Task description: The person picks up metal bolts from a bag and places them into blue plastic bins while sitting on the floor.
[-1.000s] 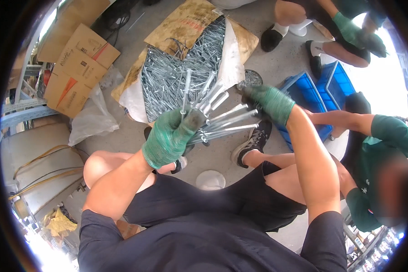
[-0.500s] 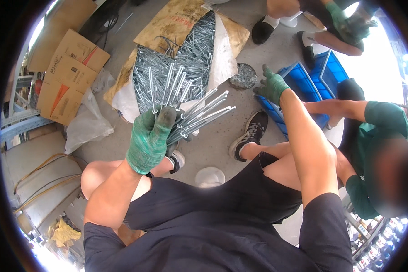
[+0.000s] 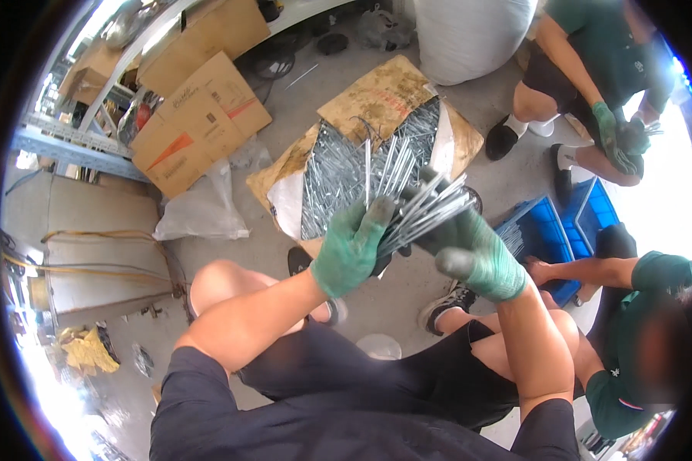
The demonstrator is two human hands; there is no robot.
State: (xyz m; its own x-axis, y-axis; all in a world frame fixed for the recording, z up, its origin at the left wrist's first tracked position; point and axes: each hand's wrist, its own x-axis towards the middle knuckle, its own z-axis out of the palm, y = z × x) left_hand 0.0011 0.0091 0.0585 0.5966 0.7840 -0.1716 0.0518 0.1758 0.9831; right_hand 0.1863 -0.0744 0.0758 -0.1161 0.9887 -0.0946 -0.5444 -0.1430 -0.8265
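A fanned bundle of long, thin metal rods is gripped in my gloved left hand, thumb across the rods. Bare of any closed grip, my gloved right hand is at the right side of the bundle. Its thumb stands apart, and its fingers reach behind the rod ends, partly hidden and blurred. Whether they touch the rods I cannot tell. Beyond both hands lies an opened paper-and-plastic sack, with a heap of similar loose rods in it.
Blue plastic crates stand to the right, one with rods inside. A co-worker in green reaches there; another person handles rods at the far right. Cardboard, a clear plastic bag and a large white sack lie around.
My right hand has come in from the crates to the rod bundle. My left hand, still holding the rods, appears further right, and the view has shifted.
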